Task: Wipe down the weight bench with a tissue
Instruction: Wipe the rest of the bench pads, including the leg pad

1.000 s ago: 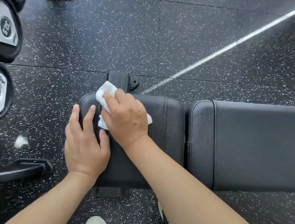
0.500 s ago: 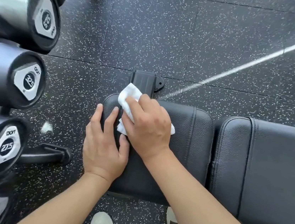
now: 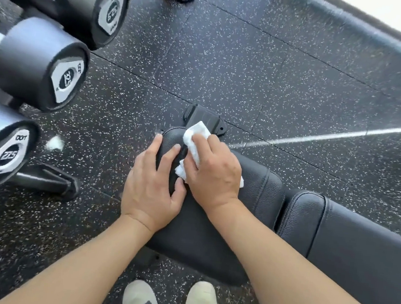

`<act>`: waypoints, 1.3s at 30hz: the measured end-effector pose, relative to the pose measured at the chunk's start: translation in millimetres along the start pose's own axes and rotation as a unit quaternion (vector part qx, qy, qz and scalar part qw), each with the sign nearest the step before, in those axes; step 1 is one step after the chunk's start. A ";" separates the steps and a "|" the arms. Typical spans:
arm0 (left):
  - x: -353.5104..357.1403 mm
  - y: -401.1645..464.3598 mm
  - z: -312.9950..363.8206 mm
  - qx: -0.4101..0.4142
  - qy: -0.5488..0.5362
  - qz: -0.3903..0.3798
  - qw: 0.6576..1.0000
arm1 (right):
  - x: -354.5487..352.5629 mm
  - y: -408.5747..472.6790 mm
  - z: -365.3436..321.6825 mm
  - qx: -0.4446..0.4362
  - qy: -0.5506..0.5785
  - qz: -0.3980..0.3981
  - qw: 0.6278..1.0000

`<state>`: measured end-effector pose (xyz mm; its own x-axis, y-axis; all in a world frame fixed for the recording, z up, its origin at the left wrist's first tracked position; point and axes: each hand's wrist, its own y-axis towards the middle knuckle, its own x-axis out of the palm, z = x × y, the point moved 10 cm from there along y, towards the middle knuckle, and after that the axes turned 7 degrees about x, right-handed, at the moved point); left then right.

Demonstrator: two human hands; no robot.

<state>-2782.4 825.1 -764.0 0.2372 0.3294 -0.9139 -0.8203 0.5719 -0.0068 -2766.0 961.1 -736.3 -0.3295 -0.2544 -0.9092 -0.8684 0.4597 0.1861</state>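
The weight bench [image 3: 212,231] lies under both my hands, its black seat pad directly beneath my palms and the longer back pad [image 3: 359,247] stretching off to the right of my right forearm. My right hand [image 3: 213,172] presses palm-down on the far end of the seat pad, fingers curled over a crumpled white tissue [image 3: 195,136] that sticks out past my fingertips and shows again at the thumb side and the outer edge of the hand. My left hand [image 3: 153,191] lies flat and spread just beside it, fingers reaching to the pad's left edge, thumb touching the right hand near the tissue. Both forearms angle in from below. Dumbbells [image 3: 40,66] on a rack sit well left of my left hand. My two sneakers [image 3: 201,303] stand on the speckled floor [image 3: 255,70] below my wrists.
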 end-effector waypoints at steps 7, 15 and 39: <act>-2.1 -3.1 -2.7 -0.016 -0.023 -0.020 0.999 | 2.4 5.1 -8.8 -0.048 -0.069 -0.041 0.996; -7.2 -56.6 -9.3 -0.051 -0.041 -0.012 0.998 | 0.9 1.5 -14.8 -0.032 -0.080 -0.054 0.995; -6.5 -90.6 -7.6 -0.291 -0.032 0.077 0.953 | -83.4 -36.5 82.9 -0.106 0.094 -0.151 0.978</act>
<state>-2713.6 765.5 -760.5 0.1065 0.4307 -0.8962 -0.9933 0.0050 -0.1157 -2676.1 1036.0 -698.2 -0.0911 -0.5131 -0.8535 -0.9874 0.1582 0.0103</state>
